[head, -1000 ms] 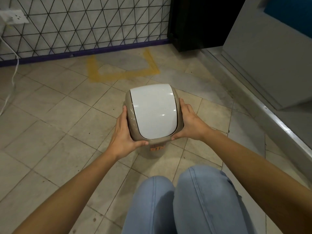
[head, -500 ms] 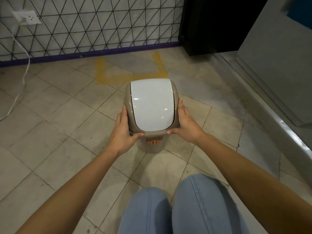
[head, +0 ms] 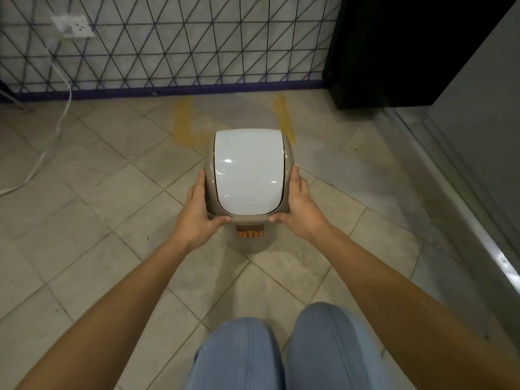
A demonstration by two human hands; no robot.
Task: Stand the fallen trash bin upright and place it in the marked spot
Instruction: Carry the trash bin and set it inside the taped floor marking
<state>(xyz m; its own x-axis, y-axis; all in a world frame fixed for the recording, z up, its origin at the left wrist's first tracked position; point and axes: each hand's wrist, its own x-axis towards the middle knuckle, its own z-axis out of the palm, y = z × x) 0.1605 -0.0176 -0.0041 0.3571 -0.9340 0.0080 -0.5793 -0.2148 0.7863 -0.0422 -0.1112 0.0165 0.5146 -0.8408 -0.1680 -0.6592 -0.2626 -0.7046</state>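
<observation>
The trash bin (head: pixel 248 173) is upright, a beige body with a glossy white swing lid and an orange label low on its near side. My left hand (head: pixel 197 212) grips the left side of its top rim and my right hand (head: pixel 299 206) grips the right side, thumbs on the near edge. Its base is hidden under the lid, so I cannot tell whether it touches the floor. The marked spot (head: pixel 183 122), a faded yellow U-shaped outline on the tiles, lies just beyond the bin, and the bin covers its near edge.
A wall with a black triangle pattern (head: pixel 174 43) and purple skirting runs behind the mark. A white cable (head: pixel 60 119) hangs from a socket (head: pixel 73 26) at left. A dark cabinet (head: pixel 394 49) and a raised metal sill (head: pixel 461 209) line the right. My knees (head: pixel 284 350) are below.
The bin, held in both hands, has moved forward towards the yellow outline, and now overlaps its near edge. My view has moved closer to the wall.
</observation>
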